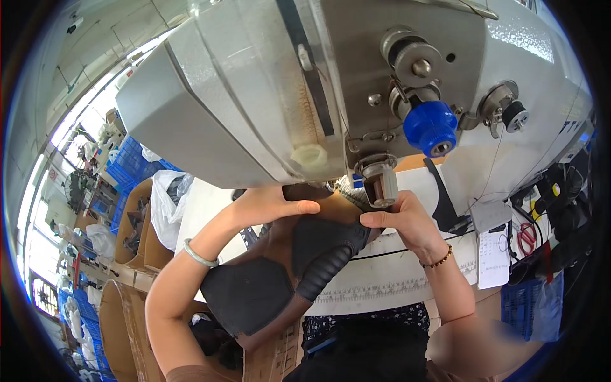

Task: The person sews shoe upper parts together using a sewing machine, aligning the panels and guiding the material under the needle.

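Observation:
A brown and black shoe upper (299,261) lies under the head of a grey sewing machine (267,95). My left hand (270,205) rests on its top left edge, thumb stretched to the right, a silver bangle on the wrist. My right hand (404,219) pinches the black panel's right edge just below the machine's grey presser part (380,181). The needle area is hidden behind the machine head. A bead bracelet sits on my right wrist.
A blue knob (431,127) and thread guides stick out of the machine's face. The white table (394,274) carries a ruler strip along its front edge, a paper sheet (493,254) and red scissors (526,237) at right. Cardboard boxes (137,229) and blue crates stand at left.

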